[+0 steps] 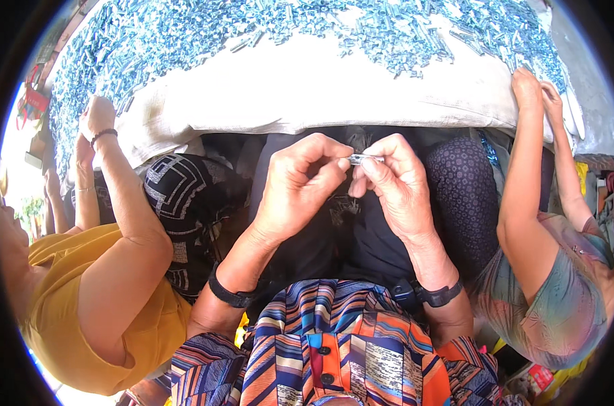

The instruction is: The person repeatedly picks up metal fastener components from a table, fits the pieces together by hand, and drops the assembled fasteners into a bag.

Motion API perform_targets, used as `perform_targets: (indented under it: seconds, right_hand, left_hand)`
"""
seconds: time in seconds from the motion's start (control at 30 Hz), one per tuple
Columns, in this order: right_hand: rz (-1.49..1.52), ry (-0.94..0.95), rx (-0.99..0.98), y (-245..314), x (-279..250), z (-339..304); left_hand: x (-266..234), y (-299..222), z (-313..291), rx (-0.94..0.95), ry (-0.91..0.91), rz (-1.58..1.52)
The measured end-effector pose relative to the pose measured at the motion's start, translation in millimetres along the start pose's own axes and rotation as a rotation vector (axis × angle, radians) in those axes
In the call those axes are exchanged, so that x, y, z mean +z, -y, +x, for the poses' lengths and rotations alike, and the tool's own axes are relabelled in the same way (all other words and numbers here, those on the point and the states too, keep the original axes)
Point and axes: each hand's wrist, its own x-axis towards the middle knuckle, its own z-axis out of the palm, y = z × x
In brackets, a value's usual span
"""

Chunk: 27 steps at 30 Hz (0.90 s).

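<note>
Above my lap, a small clear tube-like piece [362,160] is held between both hands, lying roughly level. My left hand [305,177] pinches its left end between thumb and fingertips. My right hand [396,184] has thumb and fingers closed round its right end. The exact kind of piece is too small to make out. Ahead of my hands, a wide heap of small bluish, shiny tube-like pieces [185,54] covers the far part of a white cloth [273,95]. Both hands are apart from the cloth's near edge.
Close on my left sits a person in a mustard top [111,304], one hand [99,116] at the heap. On my right, a person in a multicoloured top [557,291] has both hands [533,88] at the cloth's right side. Their knees flank mine.
</note>
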Motion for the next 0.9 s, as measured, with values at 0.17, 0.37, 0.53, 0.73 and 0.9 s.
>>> perform_targets:
  seconds: [0.17,0.37,0.53,0.73,0.9]
  right_hand:
    - [0.262,0.001,0.232,2,-3,-8]
    - [0.095,-0.007,0.078,3,-4,-8]
    - [-0.055,-0.006,-0.005,6,-5,-11]
    - [-0.208,-0.004,-0.067,9,2,-16]
    - [-0.269,-0.007,-0.076,16,6,-21]
  left_hand:
    - [3,-3,1,-0.039,0.056,-0.158]
    - [2,2,-1,-0.098,0.1,-0.262]
    - [2,1,-1,-0.088,0.115,-0.297]
    - [-2,-1,-5,-0.094,0.115,-0.298]
    - [-6,-2,-11,-0.075,0.135,-0.285]
